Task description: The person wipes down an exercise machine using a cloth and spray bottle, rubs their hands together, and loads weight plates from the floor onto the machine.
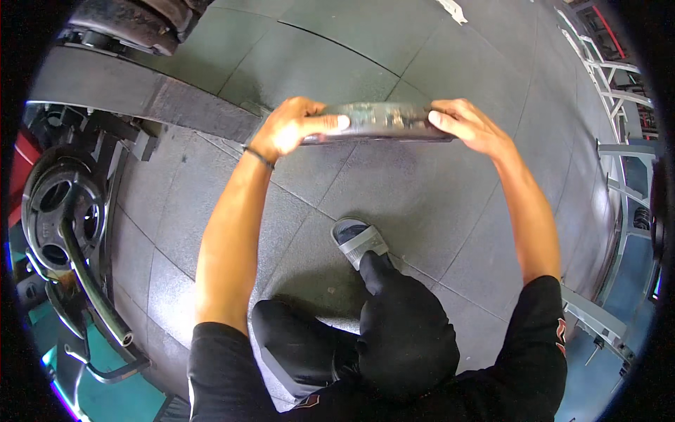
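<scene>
A dark, thick disc-like object [390,122], seen nearly edge-on and blurred, probably a weight plate, spans the space between my hands above the floor. My left hand [295,126] grips its left end, thumb on the near face, with a dark band around the wrist. At the right end my right hand [466,124] holds it, thumb also on the near side. The fingers behind it are mostly hidden. Below the hands, one foot in a grey slide sandal [360,240] rests on the grey tiled floor [411,195].
A dark metal beam [200,103] reaches from the upper left close to my left hand. Weight plates [63,211] and a metal bar [95,285] stand at the left. Metal gym frames [627,153] line the right side. A pale scrap [452,10] lies at the top.
</scene>
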{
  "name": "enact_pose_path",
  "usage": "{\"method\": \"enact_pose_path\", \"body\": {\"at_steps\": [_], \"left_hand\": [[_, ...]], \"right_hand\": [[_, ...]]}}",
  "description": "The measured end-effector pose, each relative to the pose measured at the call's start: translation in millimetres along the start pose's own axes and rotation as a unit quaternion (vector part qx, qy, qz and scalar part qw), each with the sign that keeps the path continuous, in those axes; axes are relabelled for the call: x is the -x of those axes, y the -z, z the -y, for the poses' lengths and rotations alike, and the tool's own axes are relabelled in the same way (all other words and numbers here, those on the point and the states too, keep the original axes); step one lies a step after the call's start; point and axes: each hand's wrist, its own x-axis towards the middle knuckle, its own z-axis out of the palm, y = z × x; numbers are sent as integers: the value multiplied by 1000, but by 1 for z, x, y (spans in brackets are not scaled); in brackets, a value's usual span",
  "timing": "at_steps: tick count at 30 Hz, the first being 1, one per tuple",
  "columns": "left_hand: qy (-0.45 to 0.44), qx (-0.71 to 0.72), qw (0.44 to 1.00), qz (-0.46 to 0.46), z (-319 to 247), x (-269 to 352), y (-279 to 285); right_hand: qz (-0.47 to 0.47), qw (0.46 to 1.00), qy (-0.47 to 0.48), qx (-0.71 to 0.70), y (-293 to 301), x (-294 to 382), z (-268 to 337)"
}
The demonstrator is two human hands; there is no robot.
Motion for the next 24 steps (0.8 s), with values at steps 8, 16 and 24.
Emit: {"method": "enact_pose_path", "body": {"at_steps": [8, 16, 24], "left_hand": [[46, 0, 993, -110, 7, 2, 2], [85, 262, 887, -370, 101, 82, -58], [68, 364, 764, -528, 153, 170, -112]], "right_hand": [[-158, 983, -78, 59, -10, -28, 31], [-72, 942, 98, 312, -58, -83, 123], [82, 849, 255, 456, -166, -116, 230]]}}
